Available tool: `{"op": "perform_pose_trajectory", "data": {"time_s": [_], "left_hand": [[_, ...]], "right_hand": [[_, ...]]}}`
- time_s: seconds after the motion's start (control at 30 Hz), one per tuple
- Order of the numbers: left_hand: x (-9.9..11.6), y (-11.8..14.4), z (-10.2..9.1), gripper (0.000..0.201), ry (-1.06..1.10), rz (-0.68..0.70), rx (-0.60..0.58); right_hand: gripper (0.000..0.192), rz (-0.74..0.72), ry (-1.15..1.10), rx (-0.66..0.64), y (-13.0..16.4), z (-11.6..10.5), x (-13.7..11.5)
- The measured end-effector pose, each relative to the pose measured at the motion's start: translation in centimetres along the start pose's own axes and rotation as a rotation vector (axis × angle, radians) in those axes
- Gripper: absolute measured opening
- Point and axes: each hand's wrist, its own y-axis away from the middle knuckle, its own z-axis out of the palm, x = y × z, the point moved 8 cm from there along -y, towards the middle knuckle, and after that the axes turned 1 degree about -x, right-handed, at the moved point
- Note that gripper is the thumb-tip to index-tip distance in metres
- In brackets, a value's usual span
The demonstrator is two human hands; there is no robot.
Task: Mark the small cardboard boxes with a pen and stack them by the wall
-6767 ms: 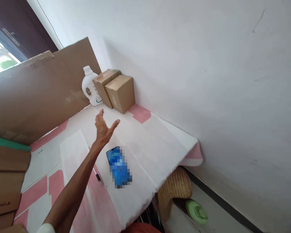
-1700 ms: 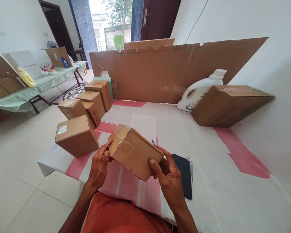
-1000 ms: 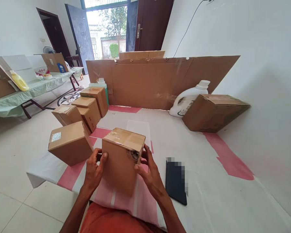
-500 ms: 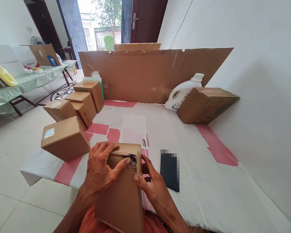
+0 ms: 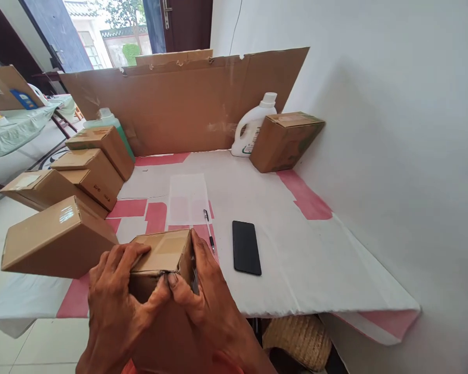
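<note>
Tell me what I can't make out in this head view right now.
- Front face of the held box: covered by the left hand and right hand; its bottom runs off the frame.
- Bottle label: too small, partly behind the tilted box.
- Green bottle: mostly behind the stacked boxes.
- Phone: screen dark.

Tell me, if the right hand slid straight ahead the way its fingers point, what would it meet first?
Probably the pen: the right hand grips the box, fingers pointing up the table. Depth is unclear.
</note>
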Motion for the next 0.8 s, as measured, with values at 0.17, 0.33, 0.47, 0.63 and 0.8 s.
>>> {"op": "perform_pose_trajectory", "data": {"time_s": [0.17, 0.33, 0.47, 0.63, 0.8], "left_hand": [[0.5, -0.9, 0.9, 0.032, -0.008, 0.063, 0.019], [-1.0, -1.1, 1.7, 0.047, 0.054, 0.125, 0.017], [-1.2, -1.1, 2.1, 0.064, 0.006, 0.156, -0.002], [-0.5, -1.3, 2.7, 0.068, -0.014, 0.149, -0.022], [-0.3, -1.6, 3.6, 0.073, 0.004, 0.123, -0.005]], "right_hand": [[0.095, -0.078, 0.027, -0.013, -1.7, -2.3, 0.6], [0.047, 0.152, 0.422, 0.245, -5.5, -7.1, 5.8], [0.011, 0.297, 0.552, 0.29, -8.3, -7.4, 9.6], [0.021, 0.243, 0.435, 0.338, -9.6, -8.0, 10.6], [0.029, -0.014, 0.101, 0.471, -7.0, -10.4, 4.9]]}}
